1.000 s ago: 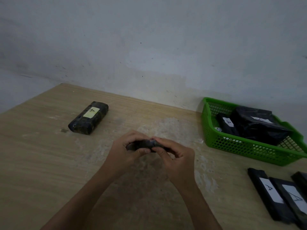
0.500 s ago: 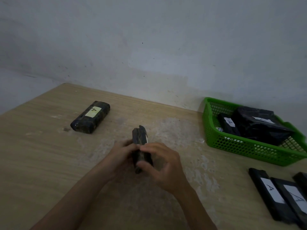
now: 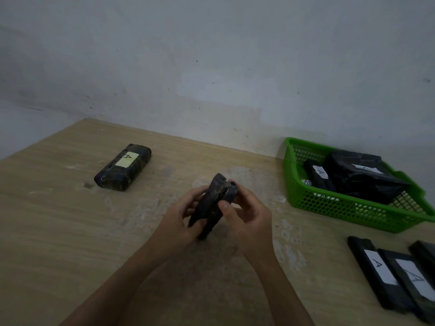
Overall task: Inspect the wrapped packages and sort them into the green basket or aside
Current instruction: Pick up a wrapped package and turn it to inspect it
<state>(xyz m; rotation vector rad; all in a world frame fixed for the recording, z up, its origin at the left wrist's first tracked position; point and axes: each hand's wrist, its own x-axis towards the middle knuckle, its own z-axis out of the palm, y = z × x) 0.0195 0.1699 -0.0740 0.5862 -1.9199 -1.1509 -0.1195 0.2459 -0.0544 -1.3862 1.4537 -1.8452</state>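
Now left hand (image 3: 179,222) and right hand (image 3: 249,220) keep a grip clamped round the wrapped package (image 3: 215,203) over the desk (image 3: 58,220), long axis tilted away; green basket (image 3: 329,208) sits rightward, nearer the right hand.

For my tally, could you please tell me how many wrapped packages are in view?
7 packages: one held in the left hand and right hand; one on the table at left; two in the green basket; three at lower right. The basket may hide more.

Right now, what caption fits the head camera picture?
Left hand and right hand hold a wrapped package; green basket sits right.
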